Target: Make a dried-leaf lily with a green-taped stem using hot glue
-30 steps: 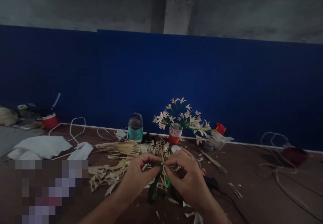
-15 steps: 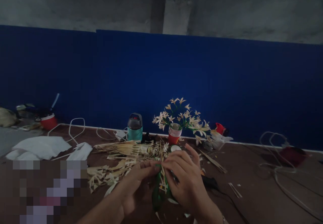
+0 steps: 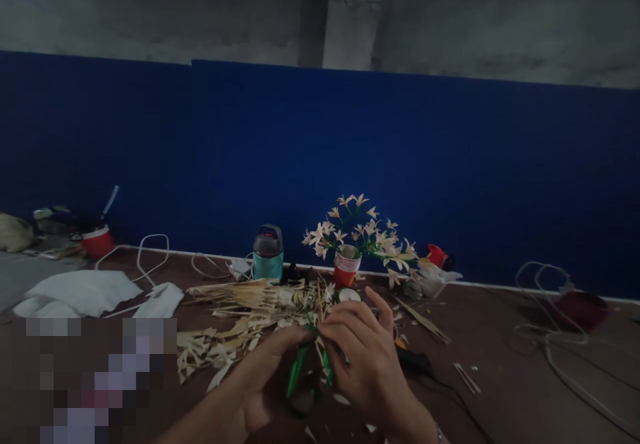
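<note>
My left hand (image 3: 267, 381) pinches a green ribbon-like strip (image 3: 297, 372) between thumb and fingers. The strip hangs in a loop beneath the fingertips. Close beside it, my right hand (image 3: 367, 354) has its thumb and forefinger closed near the same point, and part of the green strip shows under its fingers. Its little finger is raised. Whether a thin stem lies inside the strip is hidden by the fingers. Just beyond the hands spreads a pile of pale dried husk pieces (image 3: 240, 297). Behind that, cream flowers on green stems (image 3: 370, 231) stand in red-and-white paper cups (image 3: 347, 267).
A teal lidded container (image 3: 268, 257) stands near the blue wall panel (image 3: 280, 144). To the right lie a black corded tool (image 3: 415, 363), thin pale sticks (image 3: 467, 377) and a clear plastic bag (image 3: 435, 277). White cloth or paper (image 3: 80, 292) and a red bucket (image 3: 98, 241) are at left.
The green strip has swung left and curled into a loop below my left hand. My left fingers have bent downward a little, while my right hand stays nearly in place.
</note>
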The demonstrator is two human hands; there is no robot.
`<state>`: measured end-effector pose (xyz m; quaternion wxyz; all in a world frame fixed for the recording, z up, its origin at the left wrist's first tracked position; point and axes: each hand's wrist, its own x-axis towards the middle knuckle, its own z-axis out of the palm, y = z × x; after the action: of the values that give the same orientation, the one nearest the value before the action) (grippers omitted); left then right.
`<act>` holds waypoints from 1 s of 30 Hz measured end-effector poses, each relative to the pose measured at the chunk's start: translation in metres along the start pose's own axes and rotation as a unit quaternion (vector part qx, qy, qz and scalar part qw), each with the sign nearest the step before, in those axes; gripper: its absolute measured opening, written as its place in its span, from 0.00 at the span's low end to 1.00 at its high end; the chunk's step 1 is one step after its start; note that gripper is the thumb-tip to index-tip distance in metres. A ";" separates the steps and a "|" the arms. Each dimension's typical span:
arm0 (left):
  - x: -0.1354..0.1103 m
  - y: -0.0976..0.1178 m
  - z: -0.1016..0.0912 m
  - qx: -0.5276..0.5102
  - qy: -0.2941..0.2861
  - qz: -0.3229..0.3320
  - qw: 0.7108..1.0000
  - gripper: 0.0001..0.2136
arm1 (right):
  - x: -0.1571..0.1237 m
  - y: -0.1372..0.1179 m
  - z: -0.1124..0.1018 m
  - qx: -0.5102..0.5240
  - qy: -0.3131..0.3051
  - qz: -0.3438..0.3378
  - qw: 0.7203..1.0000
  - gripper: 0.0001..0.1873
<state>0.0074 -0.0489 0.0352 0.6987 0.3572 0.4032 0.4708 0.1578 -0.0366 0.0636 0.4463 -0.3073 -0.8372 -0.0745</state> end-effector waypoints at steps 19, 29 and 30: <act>-0.001 0.018 0.001 0.366 0.070 0.254 0.893 0.04 | -0.003 0.008 0.000 0.180 -0.086 0.206 0.958 0.04; 0.002 0.012 -0.006 0.423 0.045 0.407 0.808 0.04 | -0.005 0.015 0.004 0.447 -0.160 0.484 0.735 0.09; 0.002 0.012 -0.006 0.423 0.040 0.416 0.804 0.04 | -0.006 0.016 0.005 0.458 -0.161 0.487 0.726 0.10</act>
<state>-0.0018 -0.0427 0.0430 0.1988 0.7319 0.4023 0.5128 0.1663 -0.0243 0.0539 0.3658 -0.4383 -0.5640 0.5966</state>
